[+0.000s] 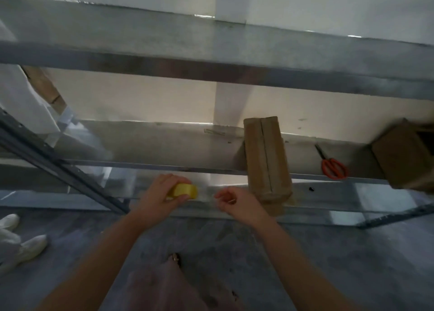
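Nearest, at six o'clock, hangs a fold of soft mauve cloth over the grey, mottled floor (305, 263), which looks like rough concrete. Off at eight o'clock lie two white shoes (25, 247), rounded and matte.

Both bare forearms reach up toward twelve. The left hand (159, 198) grips a roll of tape (185, 191), a squat yellow ring with a glossy face, with the thumb curled under it and the fingers over its top. The roll sits just in front of the lower shelf's front lip. At three o'clock from it, near but apart, is the right hand (239, 205), its fingers curled in toward the thumb (the blur hides whether anything thin is nipped between them, so I cannot tell).

Beyond is the lower shelf (164, 146), dull galvanised sheet metal, flat and scuffed. At one o'clock from the right hand a long brown cardboard box (266, 160) lies on it, closed, a seam running down its length and one end jutting over the shelf edge. At two o'clock lie scissors (333, 167) with orange loop handles and dark blades. Farther right stands a second cardboard box (406, 155), its contents out of sight.

Farthest, the upper shelf (211, 52) crosses at twelve against a pale wall.
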Available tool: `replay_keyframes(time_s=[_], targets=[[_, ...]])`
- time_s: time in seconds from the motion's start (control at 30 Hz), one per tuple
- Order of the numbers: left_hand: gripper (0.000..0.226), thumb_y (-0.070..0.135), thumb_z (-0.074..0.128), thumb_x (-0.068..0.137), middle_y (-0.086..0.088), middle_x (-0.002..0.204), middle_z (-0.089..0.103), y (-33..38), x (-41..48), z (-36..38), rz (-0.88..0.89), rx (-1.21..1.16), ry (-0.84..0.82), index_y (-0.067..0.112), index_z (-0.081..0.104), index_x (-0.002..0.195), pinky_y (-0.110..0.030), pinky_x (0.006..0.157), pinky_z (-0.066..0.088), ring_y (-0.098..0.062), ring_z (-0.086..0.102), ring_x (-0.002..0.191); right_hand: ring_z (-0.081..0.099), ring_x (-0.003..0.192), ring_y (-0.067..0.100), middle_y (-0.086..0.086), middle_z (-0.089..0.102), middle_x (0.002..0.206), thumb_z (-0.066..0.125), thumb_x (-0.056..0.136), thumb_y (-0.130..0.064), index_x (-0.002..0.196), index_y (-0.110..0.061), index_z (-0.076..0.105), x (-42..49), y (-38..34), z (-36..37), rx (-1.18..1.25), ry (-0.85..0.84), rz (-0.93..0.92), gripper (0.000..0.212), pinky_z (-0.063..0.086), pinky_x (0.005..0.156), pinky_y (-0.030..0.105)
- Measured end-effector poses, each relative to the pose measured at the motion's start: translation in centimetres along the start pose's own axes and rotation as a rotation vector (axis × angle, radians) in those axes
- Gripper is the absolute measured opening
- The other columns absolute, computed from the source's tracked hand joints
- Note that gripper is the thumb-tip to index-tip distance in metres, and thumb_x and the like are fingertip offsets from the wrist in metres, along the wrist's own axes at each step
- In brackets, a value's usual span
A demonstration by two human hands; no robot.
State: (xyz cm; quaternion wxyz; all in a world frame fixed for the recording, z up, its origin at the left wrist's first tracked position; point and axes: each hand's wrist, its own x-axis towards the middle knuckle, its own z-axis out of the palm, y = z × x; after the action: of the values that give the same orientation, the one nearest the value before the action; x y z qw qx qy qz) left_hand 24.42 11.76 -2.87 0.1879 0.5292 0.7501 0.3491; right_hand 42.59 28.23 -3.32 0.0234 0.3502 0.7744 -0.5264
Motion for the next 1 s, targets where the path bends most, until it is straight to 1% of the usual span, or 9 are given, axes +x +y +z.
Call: replay_keyframes(time_s=[0.1, 0.23, 0.4, 0.5, 0.57, 0.67, 0.77, 0.83, 1.0], targets=[[0.044, 0.057, 0.053, 0.081, 0.010, 0.106, 0.056, 3.3, -1.3, 2.3, -0.014, -0.033, 0.020, 0.027, 0.061, 0.113, -0.021, 0.087, 0.039, -0.007, 0.048, 0.100, 0.066, 0.088, 0.009, -0.002, 0.071, 0.093, 0.077, 0.082, -0.014, 0.098, -0.025, 0.070, -3.2, 1.9, -2.4, 0.049, 0.008, 0.037, 0.020, 0.052, 0.072, 0.015], [0.035, 0.045, 0.071, 0.078, 0.011, 0.108, 0.059, 7.0, -2.5, 4.8, -0.065, -0.041, 0.048, 0.036, 0.059, 0.110, -0.020, 0.087, 0.041, -0.008, 0.053, 0.103, 0.063, 0.080, -0.002, -0.014, 0.070, 0.082, 0.079, 0.081, -0.028, 0.083, -0.034, 0.070, -6.3, 3.2, -6.1, -0.050, 0.061, 0.019, 0.012, 0.043, 0.063, 0.006], [0.036, 0.062, 0.064, 0.070, 0.018, 0.102, 0.062, 9.9, -2.6, 6.6, -0.100, 0.003, 0.077, 0.050, 0.056, 0.103, -0.012, 0.078, 0.041, -0.004, 0.057, 0.094, 0.061, 0.076, -0.007, -0.016, 0.068, 0.083, 0.076, 0.084, -0.031, 0.082, -0.036, 0.067, -8.7, 2.6, -10.7, -0.169, 0.071, -0.056, 0.010, 0.041, 0.061, 0.005], [0.050, 0.070, 0.056, 0.070, 0.016, 0.103, 0.067, 10.2, -1.7, 6.5, -0.050, 0.227, 0.095, 0.039, 0.066, 0.108, -0.023, 0.078, 0.047, -0.007, 0.061, 0.093, 0.062, 0.079, -0.003, -0.015, 0.069, 0.082, 0.076, 0.082, -0.033, 0.079, -0.037, 0.069, -9.7, 2.4, -12.9, -0.167, 0.097, -0.069, 0.010, 0.043, 0.066, 0.011], [0.052, 0.071, 0.054, 0.070, 0.017, 0.104, 0.068, 10.1, -0.9, 6.1, -0.031, 0.304, 0.102, 0.039, 0.067, 0.108, -0.028, 0.079, 0.049, -0.007, 0.063, 0.094, 0.061, 0.077, -0.007, -0.017, 0.069, 0.080, 0.075, 0.083, -0.033, 0.079, -0.037, 0.068, -10.0, 2.2, -13.6, -0.178, 0.092, -0.087, 0.009, 0.040, 0.064, 0.009], [0.042, 0.071, 0.067, 0.061, 0.022, 0.102, 0.065, 9.9, 0.2, 5.6, -0.116, 0.050, 0.035, 0.053, 0.060, 0.098, -0.023, 0.074, 0.049, -0.002, 0.059, 0.092, 0.061, 0.077, -0.008, -0.016, 0.069, 0.081, 0.072, 0.086, -0.029, 0.083, -0.033, 0.068, -9.7, 2.3, -14.3, -0.134, 0.142, -0.087, 0.007, 0.041, 0.066, 0.008], [0.043, 0.060, 0.076, 0.060, 0.018, 0.098, 0.062, 9.3, 0.8, 5.6, -0.213, -0.180, 0.000, 0.050, 0.058, 0.098, -0.012, 0.062, 0.044, -0.009, 0.059, 0.092, 0.062, 0.083, 0.000, -0.013, 0.068, 0.086, 0.070, 0.089, -0.027, 0.086, -0.030, 0.067, -9.4, 2.8, -15.1, -0.095, 0.204, -0.050, 0.005, 0.045, 0.074, 0.018], [0.041, 0.058, 0.073, 0.062, 0.018, 0.100, 0.062, 9.0, 1.1, 5.5, -0.214, -0.209, -0.018, 0.047, 0.060, 0.099, -0.012, 0.063, 0.045, -0.009, 0.058, 0.093, 0.061, 0.085, -0.001, -0.014, 0.068, 0.088, 0.071, 0.088, -0.030, 0.084, -0.032, 0.066, -9.2, 3.3, -15.1, -0.096, 0.205, -0.028, 0.006, 0.045, 0.073, 0.018], [0.031, 0.044, 0.081, 0.070, 0.018, 0.096, 0.060, 8.7, 1.8, 6.7, -0.248, -0.048, 0.012, 0.046, 0.060, 0.093, -0.023, 0.070, 0.043, -0.007, 0.055, 0.090, 0.058, 0.078, 0.001, -0.011, 0.065, 0.083, 0.070, 0.089, -0.028, 0.083, -0.028, 0.066, -9.2, 4.8, -13.8, -0.151, 0.279, 0.012, 0.007, 0.038, 0.061, 0.010]])
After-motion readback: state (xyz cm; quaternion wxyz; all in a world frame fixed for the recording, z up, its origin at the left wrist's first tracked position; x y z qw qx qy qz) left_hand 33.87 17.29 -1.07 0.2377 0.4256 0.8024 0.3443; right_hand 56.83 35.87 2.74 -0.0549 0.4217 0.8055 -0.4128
